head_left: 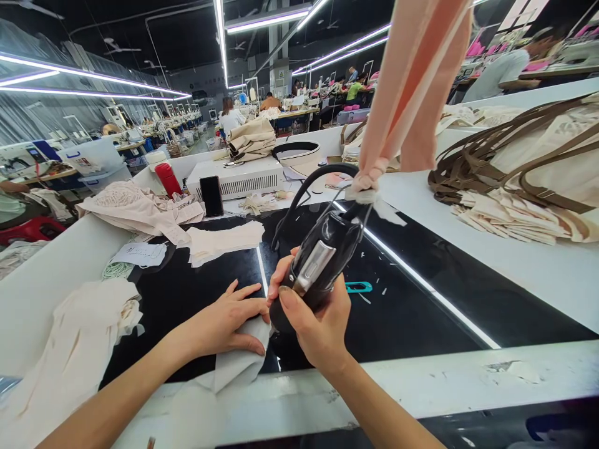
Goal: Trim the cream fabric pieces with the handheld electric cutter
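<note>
My right hand (321,318) is wrapped round a thick black hand-held power tool (322,249) with a silver switch plate. A black cord runs from the tool's top, where a knotted pink cloth strip (397,100) also hangs down to it. The tool's lower end is over the edge of a pale fabric piece (243,355), and its tip is hidden. Fingers spread, my left hand (229,321) lies on that fabric, close to the tool. Under both hands is a glossy black panel (397,324) set in the white table.
A cut pale piece (224,241) and a phone (211,196) lie beyond my left hand. Beige fabric (84,337) drapes at left. A white box (238,176) stands behind, a teal object (358,287) lies right of the tool, and brown-strapped pieces (524,168) are heaped at right.
</note>
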Motion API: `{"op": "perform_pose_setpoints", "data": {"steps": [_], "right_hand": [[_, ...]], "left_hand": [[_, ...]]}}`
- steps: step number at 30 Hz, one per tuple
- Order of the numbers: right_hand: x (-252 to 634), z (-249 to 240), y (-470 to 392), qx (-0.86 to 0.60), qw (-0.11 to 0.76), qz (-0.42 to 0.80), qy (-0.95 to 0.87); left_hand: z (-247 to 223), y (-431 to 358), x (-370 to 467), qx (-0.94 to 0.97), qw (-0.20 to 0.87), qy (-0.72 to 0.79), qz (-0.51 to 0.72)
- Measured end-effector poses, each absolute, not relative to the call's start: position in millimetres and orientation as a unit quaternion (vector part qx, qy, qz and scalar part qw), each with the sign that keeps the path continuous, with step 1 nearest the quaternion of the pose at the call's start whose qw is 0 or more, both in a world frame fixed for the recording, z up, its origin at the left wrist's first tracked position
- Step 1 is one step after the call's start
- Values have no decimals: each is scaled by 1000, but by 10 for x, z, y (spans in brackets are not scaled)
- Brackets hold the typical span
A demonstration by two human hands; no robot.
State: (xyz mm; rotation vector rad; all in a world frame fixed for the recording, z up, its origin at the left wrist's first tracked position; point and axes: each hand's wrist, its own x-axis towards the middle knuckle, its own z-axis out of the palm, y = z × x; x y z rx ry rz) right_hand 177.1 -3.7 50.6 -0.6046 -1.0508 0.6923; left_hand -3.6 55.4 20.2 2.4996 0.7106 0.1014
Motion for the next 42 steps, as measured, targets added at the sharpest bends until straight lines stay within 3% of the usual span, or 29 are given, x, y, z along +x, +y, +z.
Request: {"op": "perform_pose_setpoints", "data": {"steps": [18, 34, 42], "right_hand": [[1752, 506, -52, -299, 745, 351, -483], [1740, 539, -42, -300, 753, 312, -496], [1752, 548, -33, -293, 755, 324, -489]], "left_hand": [[192, 551, -7, 931, 261, 252, 45], [163, 423, -86, 959, 157, 233, 44], [189, 402, -76, 942, 215, 254, 52]]}}
